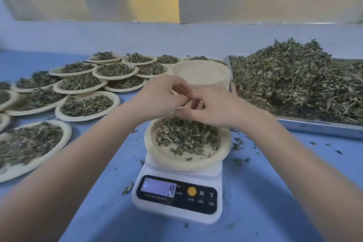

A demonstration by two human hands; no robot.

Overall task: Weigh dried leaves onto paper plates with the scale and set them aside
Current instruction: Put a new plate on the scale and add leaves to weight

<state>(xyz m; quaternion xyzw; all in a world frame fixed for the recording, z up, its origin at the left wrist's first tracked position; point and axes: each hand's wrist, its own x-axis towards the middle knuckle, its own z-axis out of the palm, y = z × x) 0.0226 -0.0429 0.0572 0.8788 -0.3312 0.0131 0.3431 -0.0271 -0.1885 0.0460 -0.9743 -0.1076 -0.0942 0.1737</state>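
Leaves [187, 137] sit plated on our scale [177, 192], worktop's near edge; many filled plates [86, 104] aside leftward, big pile [294, 80] remains. Left hand [161, 94], right hand [208, 108]: fingers pinch stack [198, 72] plates.

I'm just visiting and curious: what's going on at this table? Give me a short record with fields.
Activity: weighing dried green leaves
Scale: white digital kitchen scale on the blue table; display too blurred to read surely
On the scale: round beige paper plate holding leaves
Left hand: fingers pinched together above the plate
Right hand: fingers curled, meeting the left hand; whether either holds anything cannot be told
Empty plates: beige stack behind the hands
Supply: loose leaf heap on a metal tray, right
Done: many filled plates, left
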